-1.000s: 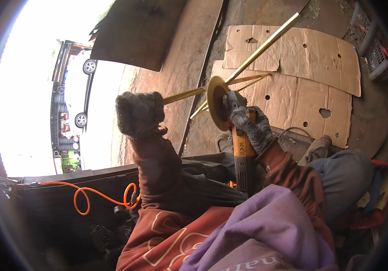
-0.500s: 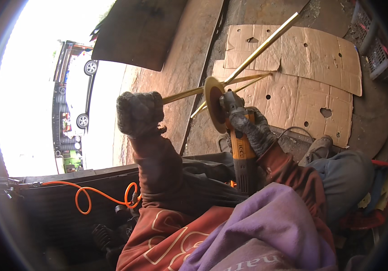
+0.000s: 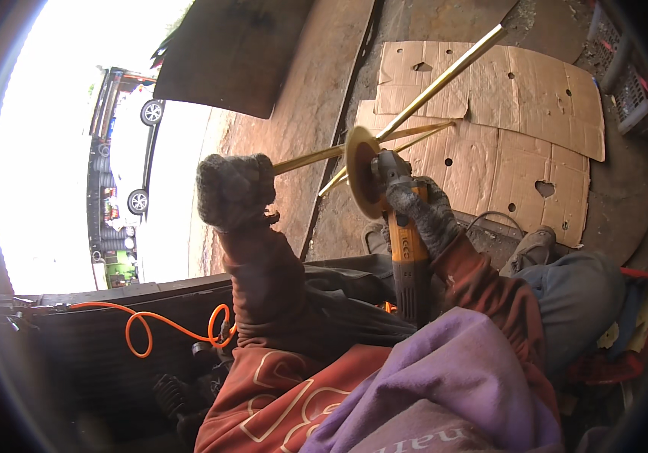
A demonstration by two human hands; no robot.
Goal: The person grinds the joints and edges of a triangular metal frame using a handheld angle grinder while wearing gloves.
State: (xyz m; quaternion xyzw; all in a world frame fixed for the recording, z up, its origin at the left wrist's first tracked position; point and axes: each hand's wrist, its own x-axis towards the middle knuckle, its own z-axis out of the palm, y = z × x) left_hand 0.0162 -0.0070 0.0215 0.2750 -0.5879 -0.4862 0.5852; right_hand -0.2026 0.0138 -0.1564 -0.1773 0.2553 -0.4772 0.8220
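- Because the disc (image 3: pixel 361 177) covers the spot where the near bar (image 3: pixel 309 159) and far bar (image 3: pixel 444 79) come together, whether it touches them cannot be told.
- The gloved left hand (image 3: pixel 235 191) is closed in a fist around the near bar, hiding that bar's end.
- The gloved right hand (image 3: pixel 424 215) grips the grinder (image 3: pixel 408 260) just below its head; some fingers are out of sight.
- The grinder sits before the person's body, long axis nearly upright in view, head away from the person, disc on its left side.
- The near bar runs rightward and slightly up from the fist; the far bar slants to the upper right, above the cardboard (image 3: pixel 520 98).
- A shoe (image 3: pixel 529 248) stands near the cardboard's lower edge.
- An orange hose (image 3: pixel 140 332) loops at lower left.
- Dark rim shadow blurs the crates (image 3: pixel 633 94) and red tray (image 3: pixel 611 370) at right.
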